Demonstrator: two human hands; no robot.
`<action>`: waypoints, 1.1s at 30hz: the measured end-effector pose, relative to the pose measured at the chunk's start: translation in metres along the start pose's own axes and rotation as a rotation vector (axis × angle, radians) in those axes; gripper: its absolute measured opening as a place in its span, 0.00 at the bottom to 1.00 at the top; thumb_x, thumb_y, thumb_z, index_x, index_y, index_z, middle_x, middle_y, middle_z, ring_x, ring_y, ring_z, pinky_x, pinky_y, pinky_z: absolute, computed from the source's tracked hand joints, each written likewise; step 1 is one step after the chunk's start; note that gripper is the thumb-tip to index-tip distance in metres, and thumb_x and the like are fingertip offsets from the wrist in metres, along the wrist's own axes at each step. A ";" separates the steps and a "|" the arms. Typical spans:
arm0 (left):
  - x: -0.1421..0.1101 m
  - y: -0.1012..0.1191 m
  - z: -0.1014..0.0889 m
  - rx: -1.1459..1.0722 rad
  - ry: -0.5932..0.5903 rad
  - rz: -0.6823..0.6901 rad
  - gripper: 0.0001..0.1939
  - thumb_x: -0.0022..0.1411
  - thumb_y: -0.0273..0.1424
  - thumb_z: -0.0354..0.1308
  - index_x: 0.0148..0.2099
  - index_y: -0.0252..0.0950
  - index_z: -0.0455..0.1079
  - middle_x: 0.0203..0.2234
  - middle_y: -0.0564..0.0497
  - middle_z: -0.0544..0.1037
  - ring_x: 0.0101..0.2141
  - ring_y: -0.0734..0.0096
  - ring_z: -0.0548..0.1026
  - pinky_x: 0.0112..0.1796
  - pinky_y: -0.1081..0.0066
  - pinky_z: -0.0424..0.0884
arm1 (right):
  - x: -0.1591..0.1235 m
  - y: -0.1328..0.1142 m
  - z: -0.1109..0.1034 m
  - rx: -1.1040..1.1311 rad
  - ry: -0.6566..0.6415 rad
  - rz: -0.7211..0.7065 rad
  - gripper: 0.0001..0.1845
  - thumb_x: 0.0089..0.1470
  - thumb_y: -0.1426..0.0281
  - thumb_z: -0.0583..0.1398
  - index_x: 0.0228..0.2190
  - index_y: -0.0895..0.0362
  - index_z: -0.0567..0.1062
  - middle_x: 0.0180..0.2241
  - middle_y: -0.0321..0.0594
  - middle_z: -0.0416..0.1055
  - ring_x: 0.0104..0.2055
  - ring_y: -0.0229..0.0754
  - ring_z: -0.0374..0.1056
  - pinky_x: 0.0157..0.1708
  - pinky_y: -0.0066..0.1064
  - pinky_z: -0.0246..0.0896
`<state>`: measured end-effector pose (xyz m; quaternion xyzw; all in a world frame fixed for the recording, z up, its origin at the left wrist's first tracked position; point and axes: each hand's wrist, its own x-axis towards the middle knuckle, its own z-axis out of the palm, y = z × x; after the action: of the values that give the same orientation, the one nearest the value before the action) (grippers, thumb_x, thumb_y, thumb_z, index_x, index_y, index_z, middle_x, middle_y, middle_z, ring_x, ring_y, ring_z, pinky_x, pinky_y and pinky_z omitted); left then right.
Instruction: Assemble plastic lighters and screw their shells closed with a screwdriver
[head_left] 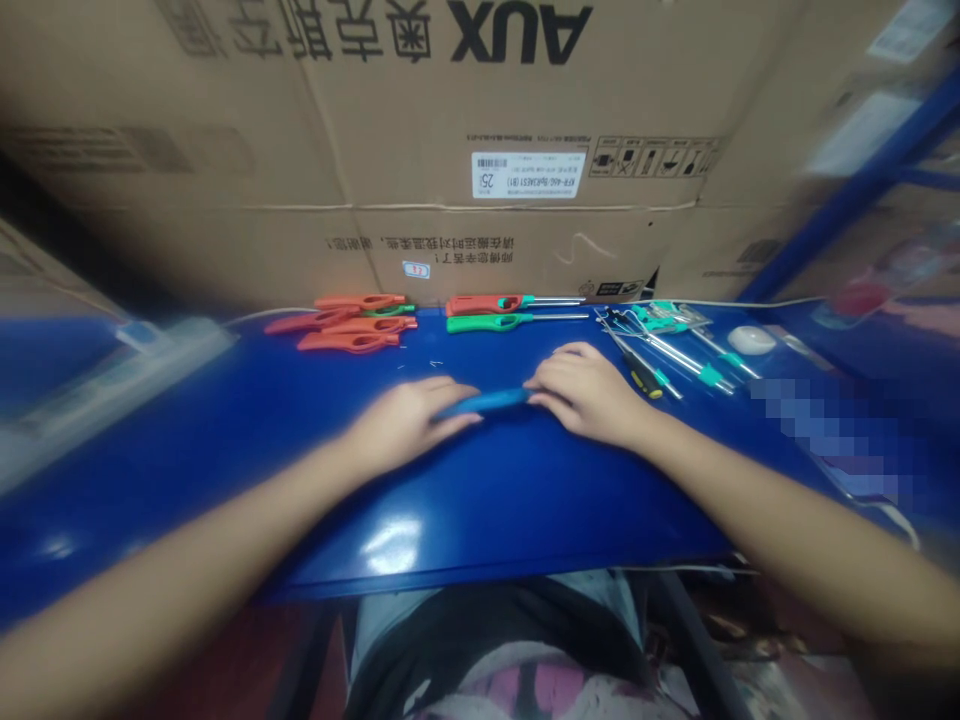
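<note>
Both hands hold a slim blue lighter handle [491, 402] level, just above the blue table; it is blurred and its fine detail cannot be made out. My left hand [409, 420] grips its left end between thumb and fingers. At the right end, my right hand [589, 392] pinches it the same way. Beyond the hands lie two long-necked lighters with metal tubes, one red [480, 304] and one green [484, 323]. Several orange-red lighter handles [352, 340] are piled to their left, with a green handle [394, 311] partly covered among them.
Right of my right hand lie several metal lighter tubes with teal tips [686, 360], a yellow-and-black screwdriver [643, 378] and a white round object [751, 340]. A large cardboard box [420, 120] walls off the back. A power strip [150, 370] lies left on the blue table [480, 500].
</note>
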<state>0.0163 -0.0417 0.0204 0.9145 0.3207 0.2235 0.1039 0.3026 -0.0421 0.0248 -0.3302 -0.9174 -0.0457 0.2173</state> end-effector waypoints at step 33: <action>0.001 -0.016 0.000 -0.018 0.127 -0.039 0.19 0.71 0.42 0.55 0.55 0.36 0.75 0.45 0.44 0.81 0.43 0.61 0.79 0.46 0.64 0.74 | -0.005 0.042 -0.018 -0.019 -0.117 0.173 0.10 0.61 0.64 0.62 0.41 0.55 0.76 0.39 0.44 0.77 0.43 0.50 0.70 0.46 0.41 0.58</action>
<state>0.0086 -0.0288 0.0153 0.8911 0.3425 0.2820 0.0957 0.3387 -0.0169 0.0364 -0.4125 -0.8961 -0.0160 0.1634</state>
